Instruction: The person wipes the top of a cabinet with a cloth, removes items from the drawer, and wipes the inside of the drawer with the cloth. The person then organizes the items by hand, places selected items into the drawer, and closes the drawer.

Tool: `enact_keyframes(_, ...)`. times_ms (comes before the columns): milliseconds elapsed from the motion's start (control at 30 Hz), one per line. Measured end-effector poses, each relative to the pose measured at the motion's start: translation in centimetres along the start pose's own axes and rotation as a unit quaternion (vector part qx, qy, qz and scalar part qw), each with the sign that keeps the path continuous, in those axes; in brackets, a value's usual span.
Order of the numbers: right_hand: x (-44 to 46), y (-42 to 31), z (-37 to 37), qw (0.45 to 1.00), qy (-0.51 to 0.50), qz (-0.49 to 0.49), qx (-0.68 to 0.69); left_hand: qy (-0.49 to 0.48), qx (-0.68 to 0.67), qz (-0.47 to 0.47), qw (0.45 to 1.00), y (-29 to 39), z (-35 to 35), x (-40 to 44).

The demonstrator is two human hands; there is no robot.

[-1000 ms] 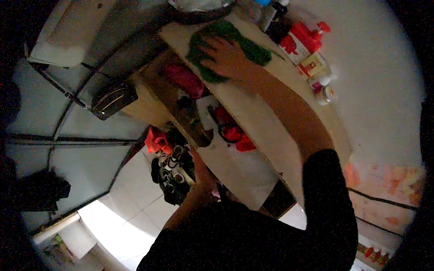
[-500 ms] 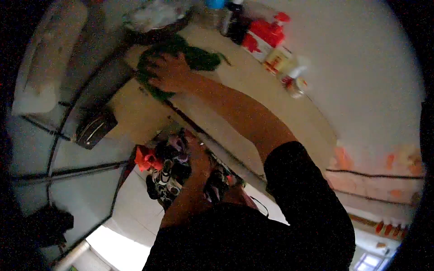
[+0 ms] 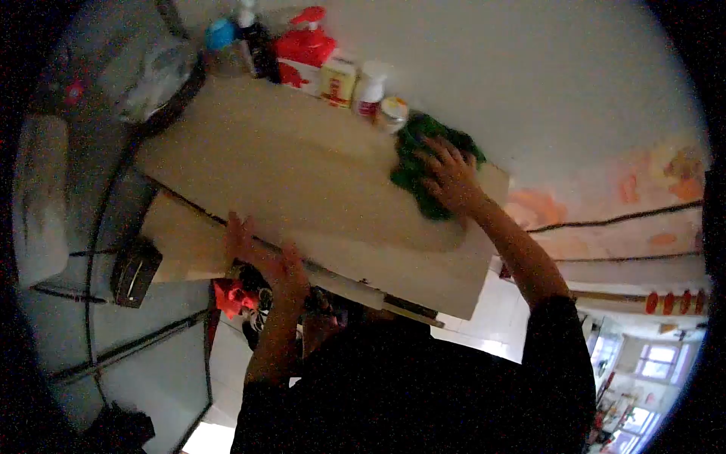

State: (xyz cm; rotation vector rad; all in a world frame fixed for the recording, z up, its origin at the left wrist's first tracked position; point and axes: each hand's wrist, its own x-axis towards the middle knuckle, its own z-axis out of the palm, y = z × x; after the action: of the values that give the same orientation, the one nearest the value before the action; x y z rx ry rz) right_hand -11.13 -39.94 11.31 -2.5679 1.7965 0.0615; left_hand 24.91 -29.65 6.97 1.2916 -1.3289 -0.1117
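My right hand (image 3: 454, 178) presses down on a crumpled green cloth (image 3: 411, 165) at the right end of the pale wooden tabletop (image 3: 295, 166), its fingers bent over the fabric. At the table's front edge is my left hand (image 3: 271, 259), fingers apart and nothing seen in it. Below that hand an open drawer (image 3: 189, 242) juts out on the left. Patterned items and a red item (image 3: 236, 297) lie beneath the left forearm, partly hidden.
Along the wall stand a red pump bottle (image 3: 304, 49), a yellow box (image 3: 338, 82), a white bottle (image 3: 370, 87), a small jar (image 3: 392, 113) and a dark bottle (image 3: 259, 53). A dark case (image 3: 138, 274) sits left of the drawer. A patterned curtain (image 3: 612, 204) hangs at right.
My right hand has carried the green cloth from the left end of the tabletop to the right end. My left hand has risen from the patterned items to the table's front edge.
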Motion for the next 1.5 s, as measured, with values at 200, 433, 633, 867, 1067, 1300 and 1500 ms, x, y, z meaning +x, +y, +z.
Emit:
enact_keyframes(200,-2.8,0.3,-0.5,0.998,0.025,0.046,0.026,-0.162,0.006,0.080,0.983,3.4,4.1,1.4)
enact_keyframes(433,-15.9,-1.6,-1.1,0.997,-0.003,0.077,-0.016,-0.168,0.077,0.051,0.981,1.2,0.5,1.8)
enact_keyframes(633,-6.3,-11.9,-2.4,0.996,-0.046,-0.073,-0.010,-0.046,0.134,0.134,0.981,-2.5,-1.5,5.3)
enact_keyframes(867,9.3,-21.2,-3.3,0.950,0.036,-0.309,0.009,0.068,-0.319,-0.265,0.907,-18.6,-1.2,17.3)
enact_keyframes(1067,12.2,-22.9,-2.5,0.932,0.028,-0.354,0.072,-0.017,-0.293,-0.457,0.840,-24.3,-5.4,32.1)
enact_keyframes(1300,17.3,-26.0,-0.9,0.921,0.083,-0.370,0.090,-0.231,-0.092,-0.269,0.931,-29.3,-6.7,33.7)
enact_keyframes(1500,21.6,-29.3,-0.3,0.927,0.110,-0.354,0.046,-0.246,0.022,-0.152,0.957,-24.1,-8.0,30.0)
